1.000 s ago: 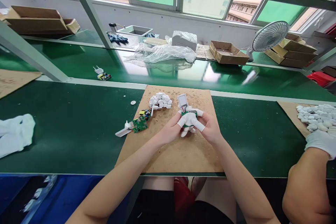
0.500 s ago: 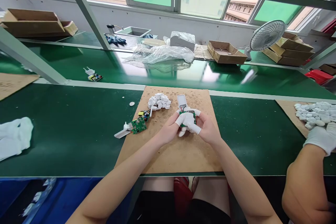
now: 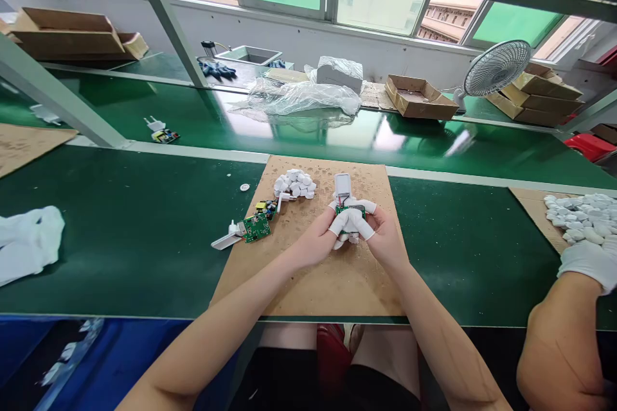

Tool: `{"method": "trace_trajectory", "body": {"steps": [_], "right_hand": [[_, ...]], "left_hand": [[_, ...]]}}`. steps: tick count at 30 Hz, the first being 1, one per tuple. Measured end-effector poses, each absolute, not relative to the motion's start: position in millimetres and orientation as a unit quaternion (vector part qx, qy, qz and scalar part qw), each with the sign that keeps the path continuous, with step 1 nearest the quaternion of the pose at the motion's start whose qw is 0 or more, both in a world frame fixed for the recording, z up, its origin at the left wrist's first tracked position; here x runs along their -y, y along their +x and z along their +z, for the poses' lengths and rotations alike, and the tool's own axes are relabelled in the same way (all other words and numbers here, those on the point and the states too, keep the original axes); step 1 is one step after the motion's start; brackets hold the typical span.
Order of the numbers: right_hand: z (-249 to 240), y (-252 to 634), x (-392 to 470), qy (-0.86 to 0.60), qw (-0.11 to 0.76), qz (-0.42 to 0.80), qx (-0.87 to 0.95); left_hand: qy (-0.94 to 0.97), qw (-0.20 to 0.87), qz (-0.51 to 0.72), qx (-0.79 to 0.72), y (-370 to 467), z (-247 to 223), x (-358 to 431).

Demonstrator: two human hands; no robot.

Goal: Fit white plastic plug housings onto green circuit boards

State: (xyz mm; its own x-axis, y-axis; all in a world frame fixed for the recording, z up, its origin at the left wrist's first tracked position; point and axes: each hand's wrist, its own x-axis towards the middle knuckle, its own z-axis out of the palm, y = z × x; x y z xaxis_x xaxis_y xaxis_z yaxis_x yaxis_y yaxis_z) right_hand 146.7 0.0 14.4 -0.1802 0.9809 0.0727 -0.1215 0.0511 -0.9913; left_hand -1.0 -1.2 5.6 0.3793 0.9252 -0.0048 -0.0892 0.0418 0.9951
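Observation:
Both my hands, with white covers on several fingers, grip one green circuit board (image 3: 357, 210) above the brown board. My left hand (image 3: 321, 234) closes on its left side, my right hand (image 3: 384, 231) on its right. Wires join the circuit board to a white plastic casing (image 3: 342, 185) that stands up beyond my fingers. My fingers hide much of the circuit board. To the left lies another green circuit board (image 3: 255, 227) with a white casing (image 3: 225, 241) and a yellow-and-black component board (image 3: 267, 207) next to it. Behind them is a heap of white plastic pieces (image 3: 295, 183).
A brown board (image 3: 308, 289) lies under my hands on the green table. On the right, a co-worker's gloved hand (image 3: 588, 264) is beside another white heap (image 3: 581, 215). A white cloth (image 3: 31, 244) lies at left; a plug with a board (image 3: 161, 131) sits on the belt behind.
My thumbs have drawn closer together over the circuit board, and the white casing stands more upright. The whole view has shifted slightly.

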Motion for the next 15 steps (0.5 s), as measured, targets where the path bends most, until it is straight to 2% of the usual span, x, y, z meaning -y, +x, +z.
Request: {"method": "trace_trajectory", "body": {"steps": [5,15], "right_hand": [[11.0,144.8,-1.0,-0.427,0.507,0.556,0.501],[8.3,145.4,-2.0,-0.42,0.507,0.583,0.477]], "left_hand": [[0.589,0.576,0.415,-0.387,-1.8,3.5,1.3],[0.559,0.619,0.409,-0.371,-1.6,10.0,3.6]]}}
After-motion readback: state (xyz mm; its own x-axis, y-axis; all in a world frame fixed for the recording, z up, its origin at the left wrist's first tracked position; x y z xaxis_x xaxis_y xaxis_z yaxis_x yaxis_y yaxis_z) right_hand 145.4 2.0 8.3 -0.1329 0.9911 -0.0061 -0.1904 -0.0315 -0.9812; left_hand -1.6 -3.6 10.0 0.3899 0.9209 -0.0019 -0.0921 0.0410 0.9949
